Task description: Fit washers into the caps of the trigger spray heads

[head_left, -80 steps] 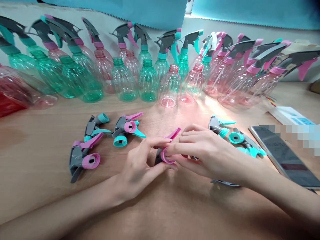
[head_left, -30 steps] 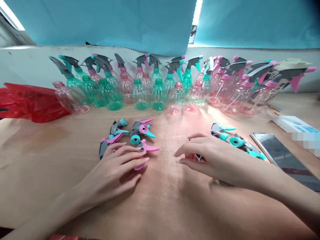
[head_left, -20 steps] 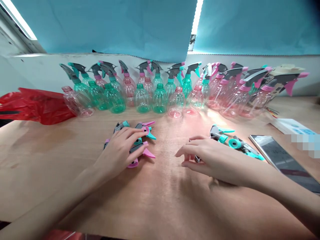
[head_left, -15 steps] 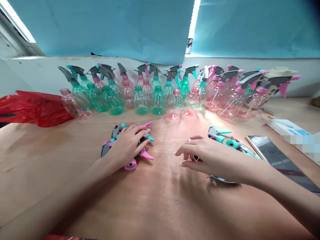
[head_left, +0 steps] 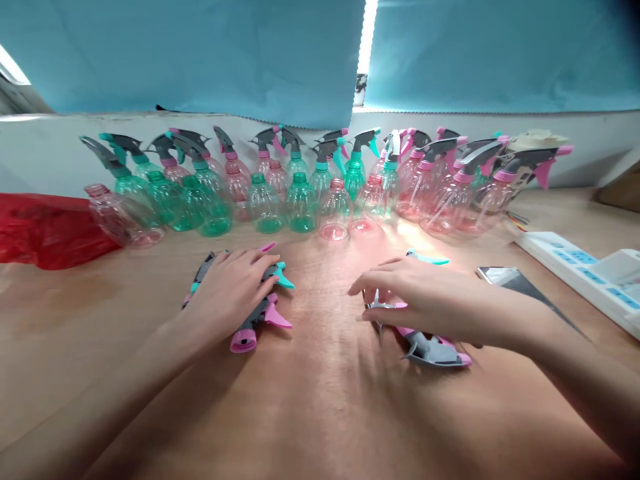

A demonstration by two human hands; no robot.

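My left hand lies open over a pile of trigger spray heads, its fingers stretched across them. A grey-and-pink spray head pokes out below its thumb, collar toward me, and a turquoise trigger shows past the fingertips. My right hand arches over other spray heads, thumb and fingers apart. Under its thumb lies part of a grey piece; whether the fingers touch it is hard to see. Below the palm rests a grey-and-pink spray head. A turquoise trigger shows behind the hand.
Along the wall stand rows of green and pink clear bottles, several topped with spray heads, the front ones uncapped. A red plastic bag lies at left. At right are a phone and a white power strip.
The view has swung slightly right. My left hand stays on its pile. Below my right hand, more of a grey-and-pink spray head shows, and the turquoise collar beside it is now hidden.
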